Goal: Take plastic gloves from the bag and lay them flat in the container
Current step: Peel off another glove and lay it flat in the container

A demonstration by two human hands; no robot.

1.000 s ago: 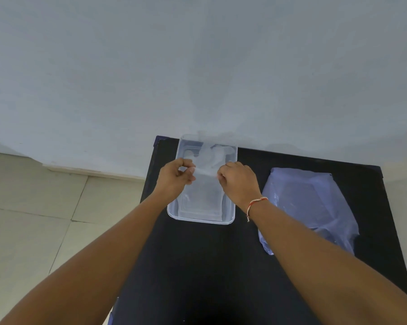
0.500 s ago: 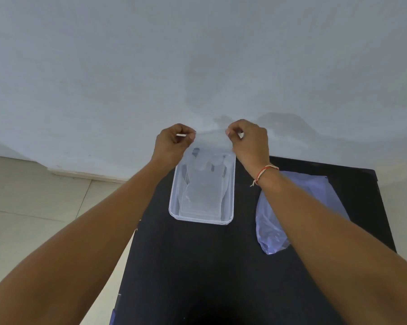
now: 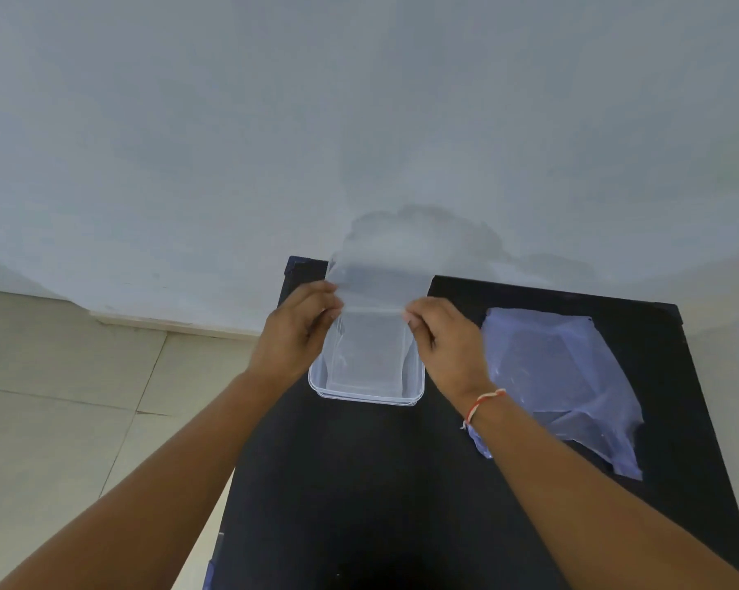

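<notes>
A black surface (image 3: 359, 483) is seen; the bag (image 3: 563, 376) is tinted pale blue, the container (image 3: 368, 396) clear, the wrist thread (image 3: 482, 404) red-and-white.

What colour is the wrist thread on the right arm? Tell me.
Red or orange with white, on the wrist thread; the head view shows it.

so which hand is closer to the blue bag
The right hand. It pinches the glove over the container, with the bag lying on the table just to its right. The left hand holds the glove's other edge, on the container's far side from the bag.
</notes>
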